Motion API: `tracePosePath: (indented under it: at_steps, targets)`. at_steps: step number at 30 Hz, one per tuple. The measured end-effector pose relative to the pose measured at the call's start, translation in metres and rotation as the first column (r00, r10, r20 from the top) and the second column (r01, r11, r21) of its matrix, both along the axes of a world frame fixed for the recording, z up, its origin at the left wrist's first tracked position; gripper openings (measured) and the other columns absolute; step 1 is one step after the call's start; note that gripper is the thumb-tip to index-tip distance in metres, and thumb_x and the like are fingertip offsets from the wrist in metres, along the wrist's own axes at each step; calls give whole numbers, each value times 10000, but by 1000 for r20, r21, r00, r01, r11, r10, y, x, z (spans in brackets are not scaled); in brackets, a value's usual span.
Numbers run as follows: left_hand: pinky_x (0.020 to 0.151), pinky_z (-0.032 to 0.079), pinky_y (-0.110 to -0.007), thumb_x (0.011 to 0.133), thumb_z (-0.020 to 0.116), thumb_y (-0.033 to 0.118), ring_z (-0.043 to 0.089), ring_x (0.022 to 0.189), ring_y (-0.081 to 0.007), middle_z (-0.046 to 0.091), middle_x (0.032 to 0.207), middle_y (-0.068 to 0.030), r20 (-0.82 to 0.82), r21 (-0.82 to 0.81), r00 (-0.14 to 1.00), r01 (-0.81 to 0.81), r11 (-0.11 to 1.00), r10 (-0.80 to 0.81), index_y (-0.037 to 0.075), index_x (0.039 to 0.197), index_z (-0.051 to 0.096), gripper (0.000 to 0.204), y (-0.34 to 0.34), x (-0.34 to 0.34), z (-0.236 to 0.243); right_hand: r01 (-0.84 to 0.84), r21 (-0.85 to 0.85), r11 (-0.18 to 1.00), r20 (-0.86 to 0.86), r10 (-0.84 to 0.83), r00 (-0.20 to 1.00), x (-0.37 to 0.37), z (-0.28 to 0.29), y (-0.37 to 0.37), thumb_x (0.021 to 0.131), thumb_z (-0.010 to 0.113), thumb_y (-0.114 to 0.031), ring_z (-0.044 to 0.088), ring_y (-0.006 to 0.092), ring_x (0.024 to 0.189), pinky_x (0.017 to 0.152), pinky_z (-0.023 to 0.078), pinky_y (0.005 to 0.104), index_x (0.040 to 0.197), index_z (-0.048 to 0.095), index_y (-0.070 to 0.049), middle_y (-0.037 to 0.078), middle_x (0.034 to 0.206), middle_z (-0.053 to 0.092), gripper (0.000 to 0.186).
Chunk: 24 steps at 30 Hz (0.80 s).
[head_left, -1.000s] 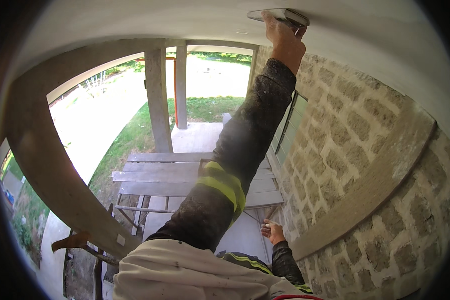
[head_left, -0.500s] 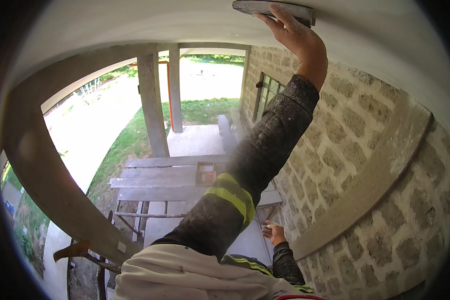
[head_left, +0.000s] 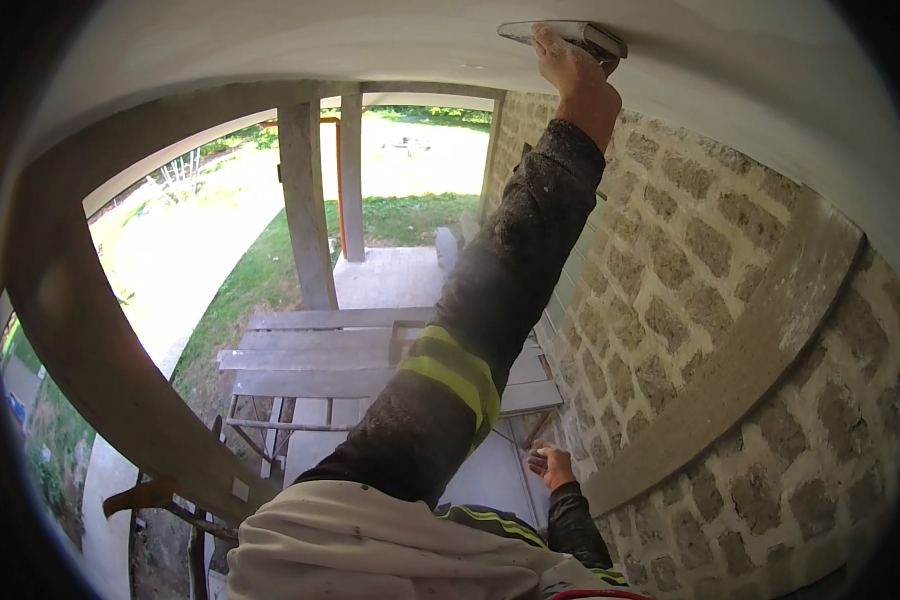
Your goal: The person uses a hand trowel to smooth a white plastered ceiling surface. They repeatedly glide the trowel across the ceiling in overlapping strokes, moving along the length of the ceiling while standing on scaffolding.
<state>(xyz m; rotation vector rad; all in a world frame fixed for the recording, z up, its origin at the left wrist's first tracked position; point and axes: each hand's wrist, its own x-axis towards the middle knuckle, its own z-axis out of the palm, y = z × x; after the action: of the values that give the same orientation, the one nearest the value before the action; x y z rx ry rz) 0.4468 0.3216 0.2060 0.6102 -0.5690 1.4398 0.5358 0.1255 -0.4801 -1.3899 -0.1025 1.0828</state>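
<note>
Overhead, my left hand (head_left: 570,78) is closed on a flat grey sanding block (head_left: 550,33) with a tapered end. The block lies against the pale ceiling (head_left: 370,45); my palm and wrist hide part of its underside. A dark, dusty sleeve (head_left: 520,235) with a yellow band covers the raised arm. Down at the lower right, my right hand (head_left: 552,467) hangs near the foot of the stone wall. Its fingers are loosely bent and somewhat apart, and no object shows clearly in them.
A stone-block wall (head_left: 670,300) with a smooth concrete band (head_left: 740,380) rises on the right. Ahead and below stands a plank platform (head_left: 310,350) with a box (head_left: 407,335) on it. Concrete posts (head_left: 305,210) and a curved beam (head_left: 70,330) frame the left; a wooden piece (head_left: 145,495) juts out lower left.
My left hand and the sanding block have moved slightly right and down in the picture, with the wrist straighter. My right hand's fingers have curled in a little.
</note>
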Motion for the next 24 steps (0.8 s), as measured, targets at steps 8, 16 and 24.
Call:
tracePosePath:
  at_steps: [8,16,24]
  targets:
    - [994,566,-423,1078,321,555,575,1186,-308,441,1398,-188,84,-46,967,-237,970,240,102,1571,170,686,29,-18,1,-56,-12,998,0,56,998,-5,4,-4,930,550,-67,690,269,845,768,592,421,1261,662,-44,123,1009,695,350]
    - [1003,545,-495,1067,344,588,599,1146,-279,464,1393,-160,150,-279,785,-550,787,602,131,1588,193,708,29,-28,4,-72,5,997,0,72,997,-14,7,0,920,529,-70,680,268,782,706,582,403,1285,629,-5,135,983,679,384]
    - [849,586,-448,1061,355,601,599,1112,-280,481,1373,-149,123,-73,973,-189,979,196,147,1573,239,694,15,-19,4,-40,15,999,38,40,998,-14,6,2,909,537,-71,672,274,824,760,578,426,1294,629,-13,138,998,677,400]
